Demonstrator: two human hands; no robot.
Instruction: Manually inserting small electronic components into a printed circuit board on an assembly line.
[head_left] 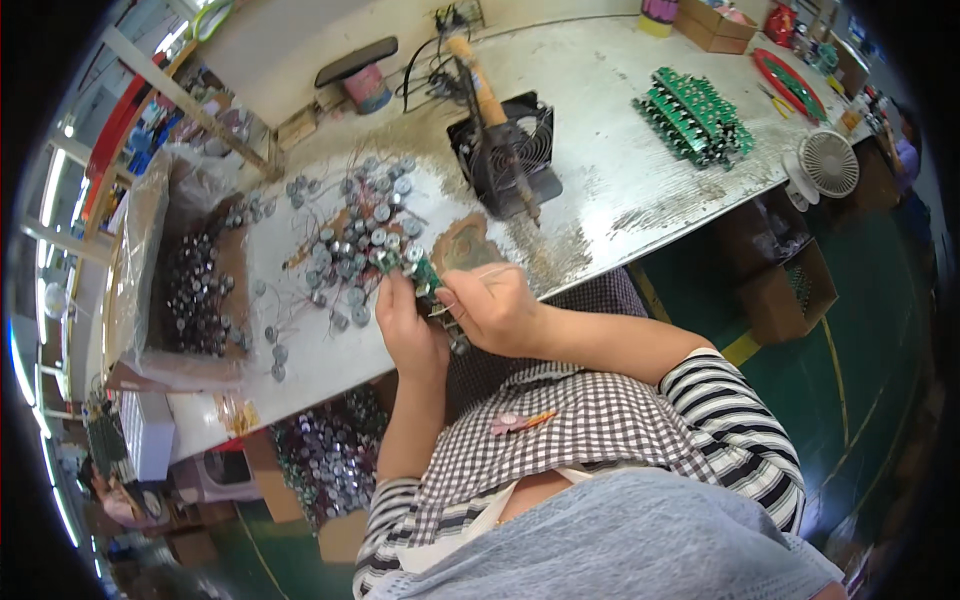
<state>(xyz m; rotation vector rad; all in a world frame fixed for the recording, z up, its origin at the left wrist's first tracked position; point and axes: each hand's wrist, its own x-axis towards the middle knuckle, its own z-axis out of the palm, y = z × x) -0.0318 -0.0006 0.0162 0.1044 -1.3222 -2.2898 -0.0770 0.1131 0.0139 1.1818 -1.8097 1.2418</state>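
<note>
Scuffed white workbench (590,120) crosses a factory room from the left to the upper right of the frame, over a green floor (790,385). Just left of centre, the person's two bare hands meet at a small green circuit board (427,279), its face partly covered by fingers. The left hand (410,330) grasps it from below with bent fingers; the right hand (497,308) is curled, thumb and forefinger pinched at its right edge (whether a wire is caught there too, I cannot tell). Beyond them spread loose silver motors (340,250) with thin leads, and a plastic-lined cardboard box (128,310) at the left holds more. Above centre, an orange-handled soldering iron (482,85) stands before a black fan (537,130); stacked green boards (690,115) lie at upper right. The step in hand looks like close fingertip work on the board. The next move seems to call for a steady left hold and small, careful right-hand motion, keeping clear of the tangled leads. No brand, label or writing is legible.
</note>
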